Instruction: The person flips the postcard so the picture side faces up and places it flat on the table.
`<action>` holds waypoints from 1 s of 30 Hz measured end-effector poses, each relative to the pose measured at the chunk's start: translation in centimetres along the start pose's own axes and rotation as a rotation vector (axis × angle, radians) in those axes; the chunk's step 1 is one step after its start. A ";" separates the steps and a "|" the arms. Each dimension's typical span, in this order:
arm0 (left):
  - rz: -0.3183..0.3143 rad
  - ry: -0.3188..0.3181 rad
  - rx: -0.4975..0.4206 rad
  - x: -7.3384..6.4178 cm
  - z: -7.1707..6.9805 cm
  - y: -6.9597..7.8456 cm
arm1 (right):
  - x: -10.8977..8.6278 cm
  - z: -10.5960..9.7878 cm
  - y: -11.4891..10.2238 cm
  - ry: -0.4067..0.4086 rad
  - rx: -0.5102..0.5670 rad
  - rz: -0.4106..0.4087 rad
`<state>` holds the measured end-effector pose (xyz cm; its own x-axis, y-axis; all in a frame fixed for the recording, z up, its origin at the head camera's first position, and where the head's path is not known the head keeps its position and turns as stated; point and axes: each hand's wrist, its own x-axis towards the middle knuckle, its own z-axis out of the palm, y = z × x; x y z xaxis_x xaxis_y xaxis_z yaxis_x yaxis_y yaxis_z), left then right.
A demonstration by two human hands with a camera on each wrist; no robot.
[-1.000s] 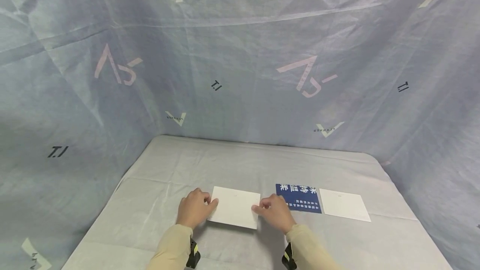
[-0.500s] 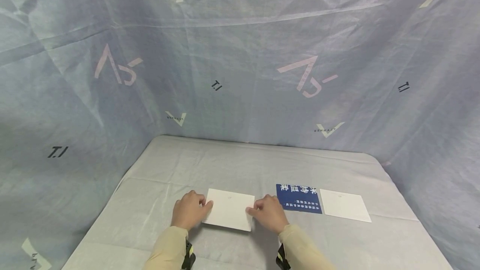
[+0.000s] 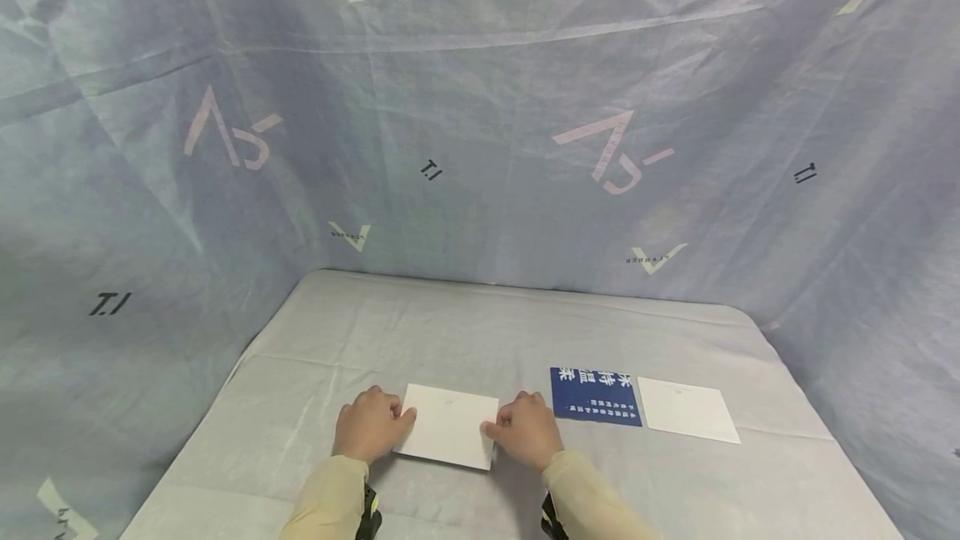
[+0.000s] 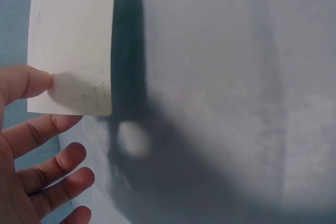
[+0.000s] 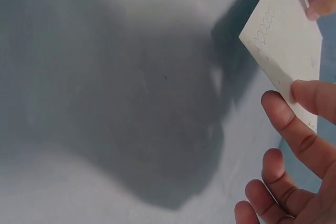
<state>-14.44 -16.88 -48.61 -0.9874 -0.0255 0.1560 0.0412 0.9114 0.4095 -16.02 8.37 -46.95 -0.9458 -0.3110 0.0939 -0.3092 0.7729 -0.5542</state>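
Holding one white card (image 3: 448, 426) are two hands, a left hand (image 3: 372, 425) and a right hand (image 3: 527, 430), one at each short end. I count three cards in all: this one, one blue card (image 3: 596, 397) and one more white card (image 3: 690, 409). The last two lie flat and side by side on the grey table cloth (image 3: 420, 323), to the right of the hands. The held card is up off the cloth (a dark shadow (image 4: 128, 40) falls below it), left of the blue one. It is a plain, creamy rectangle with a small, faint mark near its far long edge. Up close, it shows a row of thin, curly loops, plus some tiny dark specks near a corner. Each hand pinches it, thumb on the top face and pointer finger at the edge; the other fingers are off the card. The blue card has white writing, big and small. Two tan sleeves (image 3: 330, 494) and two black wrist bands (image 3: 367, 515) show too.
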 end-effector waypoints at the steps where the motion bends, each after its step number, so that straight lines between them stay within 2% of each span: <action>1: 0.001 0.001 0.003 0.0 0.0 0.0 | 0.0 0.1 0.0 0.000 -0.008 0.001; 12: 0.004 0.002 0.064 -0.3 0.1 -0.3 | 0.1 1.1 -0.4 -0.013 -0.098 0.026; 20: 0.010 -0.006 0.137 -0.5 0.0 0.1 | 0.2 2.4 -0.5 0.042 -0.242 0.015; 24: 0.033 0.003 0.194 -0.5 0.3 0.2 | 0.2 2.9 -0.6 0.063 -0.297 0.022; 30: 0.032 -0.003 0.252 -0.3 1.0 0.3 | 0.1 3.3 -0.6 0.077 -0.339 0.025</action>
<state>-14.28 -16.14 -49.46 -0.9867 0.0057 0.1622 0.0332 0.9854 0.1672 -15.64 6.06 -49.36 -0.9543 -0.2565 0.1531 -0.2887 0.9237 -0.2518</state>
